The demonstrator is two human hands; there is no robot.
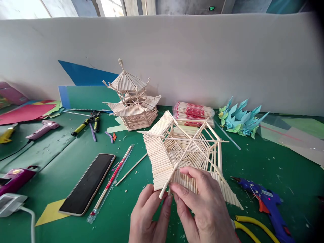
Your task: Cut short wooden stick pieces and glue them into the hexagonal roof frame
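Roof frame [177, 148] is held tilted over table [253, 168], just beyond both hands. Rib [169, 179], slanting away rightward, is pinched by left hand [148, 216]; frame edge is clenched by right hand [205, 209].

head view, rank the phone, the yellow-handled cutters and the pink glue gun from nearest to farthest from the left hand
From the left hand, holding the stick roof's near edge:
1. phone, just to its left.
2. yellow-handled cutters, farther back-left, beside the stick pagoda.
3. pink glue gun, far left, beyond the cutters.
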